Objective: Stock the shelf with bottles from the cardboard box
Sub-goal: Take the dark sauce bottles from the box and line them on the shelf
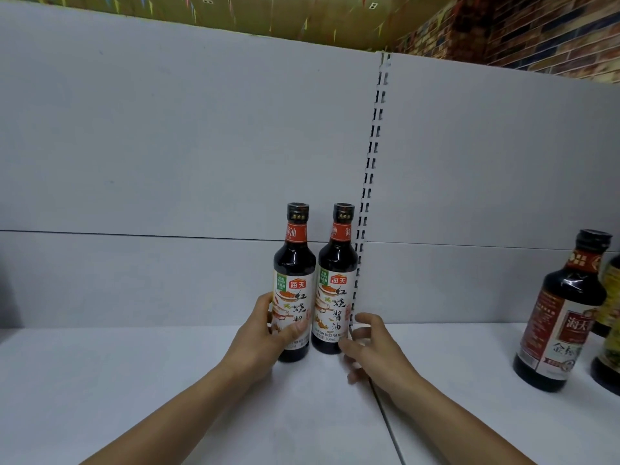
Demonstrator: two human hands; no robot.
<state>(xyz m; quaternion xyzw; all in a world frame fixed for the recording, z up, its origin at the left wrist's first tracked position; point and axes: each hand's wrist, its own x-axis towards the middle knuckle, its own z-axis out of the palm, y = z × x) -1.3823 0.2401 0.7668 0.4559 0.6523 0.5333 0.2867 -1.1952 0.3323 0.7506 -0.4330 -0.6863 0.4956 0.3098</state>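
Note:
Two dark soy sauce bottles with white and red labels stand upright side by side on the white shelf, close to its back panel. My left hand is wrapped around the lower part of the left bottle. Just right of the right bottle, my right hand has its fingers spread and holds nothing; its thumb is at the bottle's base. The cardboard box is out of view.
A slotted upright strip divides the grey back panel directly behind the right bottle. At the far right stands a larger dark bottle with a red label, and another bottle is cut off by the frame edge.

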